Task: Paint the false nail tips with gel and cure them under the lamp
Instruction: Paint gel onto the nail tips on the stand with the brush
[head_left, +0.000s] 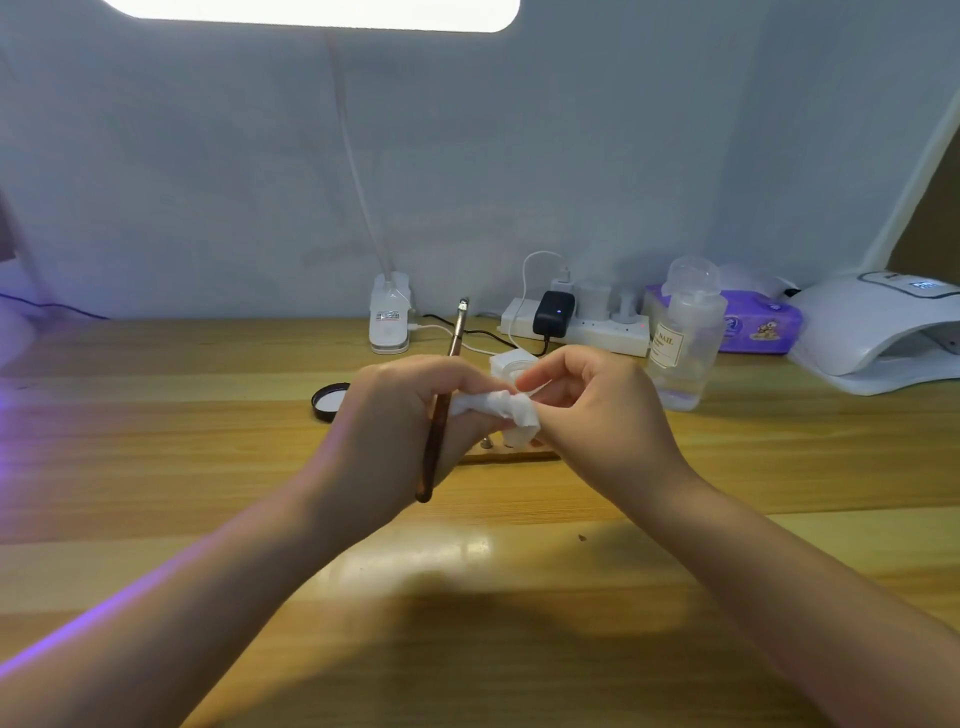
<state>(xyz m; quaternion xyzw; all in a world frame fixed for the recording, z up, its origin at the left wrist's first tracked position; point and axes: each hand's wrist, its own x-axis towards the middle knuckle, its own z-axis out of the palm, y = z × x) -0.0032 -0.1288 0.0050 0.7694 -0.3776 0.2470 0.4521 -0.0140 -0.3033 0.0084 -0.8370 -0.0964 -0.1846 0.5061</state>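
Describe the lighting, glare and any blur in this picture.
Head view: a bright lamp panel at the top edge is blown out white; purple light spills in from the left across the table; a pale glare patch sits on the wood near the forearms, with a soft dark shadow below; the edges bend from the wide lens.

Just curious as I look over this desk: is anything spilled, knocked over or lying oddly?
Nothing spilled. One loose end: a black lid lies upturned, white inside showing, on the wooden table, left of the hands.

The white dome-shaped curing lamp (878, 332) is cut off at the right edge; the clear bottle's cream label (665, 344) (partly unreadable) blurs.
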